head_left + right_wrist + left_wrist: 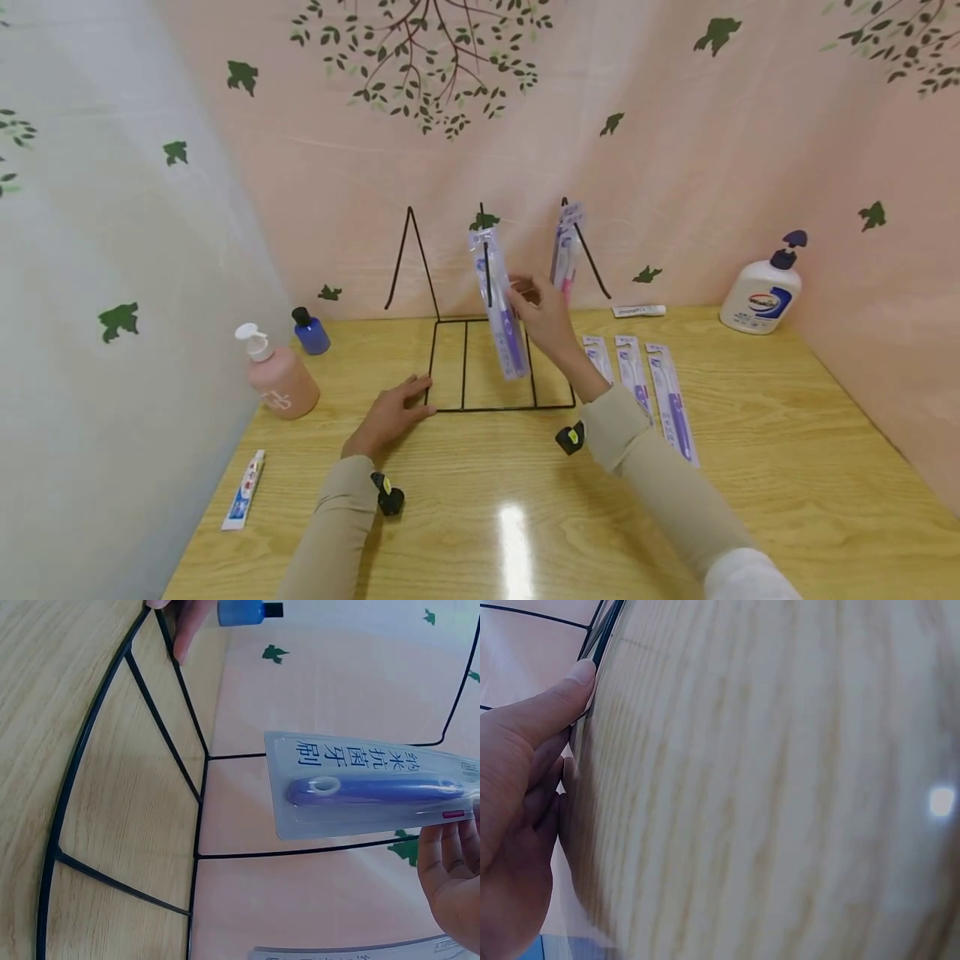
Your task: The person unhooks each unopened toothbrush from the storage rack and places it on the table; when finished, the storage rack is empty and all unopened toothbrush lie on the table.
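A black wire display rack stands on the wooden table, with hooks rising at its back. My right hand pinches the side edge of a packaged purple toothbrush, which is at the middle hook and slants slightly. The right wrist view shows the clear blister pack with the fingers at its edge; the thumb is mostly cut off. My left hand rests on the rack's front left corner, fingers extended and touching the wire. Another packaged toothbrush, with pink on it, hangs from the right hook.
Three packaged toothbrushes lie right of the rack, partly behind the right forearm. A small tube and a white pump bottle are farther back. At left stand a pink pump bottle, a blue bottle and a toothpaste tube.
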Action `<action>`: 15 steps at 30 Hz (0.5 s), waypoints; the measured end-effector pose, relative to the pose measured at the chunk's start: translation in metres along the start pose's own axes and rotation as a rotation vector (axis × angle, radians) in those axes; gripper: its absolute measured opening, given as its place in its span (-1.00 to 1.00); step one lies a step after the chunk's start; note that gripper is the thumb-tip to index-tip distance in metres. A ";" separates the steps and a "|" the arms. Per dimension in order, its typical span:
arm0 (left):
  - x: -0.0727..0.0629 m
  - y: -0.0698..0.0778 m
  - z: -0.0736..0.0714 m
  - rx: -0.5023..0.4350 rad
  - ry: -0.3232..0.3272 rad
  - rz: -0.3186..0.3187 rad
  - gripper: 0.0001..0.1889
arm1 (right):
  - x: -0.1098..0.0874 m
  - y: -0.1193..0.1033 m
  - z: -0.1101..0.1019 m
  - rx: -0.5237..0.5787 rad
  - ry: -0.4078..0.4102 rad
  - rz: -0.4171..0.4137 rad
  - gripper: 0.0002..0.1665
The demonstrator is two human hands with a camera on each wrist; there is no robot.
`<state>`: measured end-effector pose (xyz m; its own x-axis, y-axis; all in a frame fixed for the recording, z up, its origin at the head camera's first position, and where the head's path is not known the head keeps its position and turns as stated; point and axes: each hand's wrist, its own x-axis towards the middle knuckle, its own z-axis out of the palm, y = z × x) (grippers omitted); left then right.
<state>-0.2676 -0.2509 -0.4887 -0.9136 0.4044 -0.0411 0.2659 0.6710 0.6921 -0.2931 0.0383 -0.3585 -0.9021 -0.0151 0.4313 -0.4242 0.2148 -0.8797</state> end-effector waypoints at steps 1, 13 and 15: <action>-0.001 0.001 0.002 0.001 0.005 -0.001 -0.38 | -0.003 -0.001 -0.002 -0.006 -0.010 -0.002 -0.69; -0.009 0.010 0.027 0.030 0.073 -0.014 -0.37 | -0.042 -0.002 -0.029 -0.019 -0.092 -0.075 -0.71; -0.011 0.013 0.031 0.029 0.083 -0.017 -0.37 | -0.049 -0.004 -0.035 -0.017 -0.111 -0.082 -0.72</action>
<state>-0.2445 -0.2276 -0.5013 -0.9402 0.3404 0.0079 0.2575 0.6956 0.6707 -0.2450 0.0721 -0.3692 -0.8682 -0.1413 0.4757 -0.4961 0.2245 -0.8387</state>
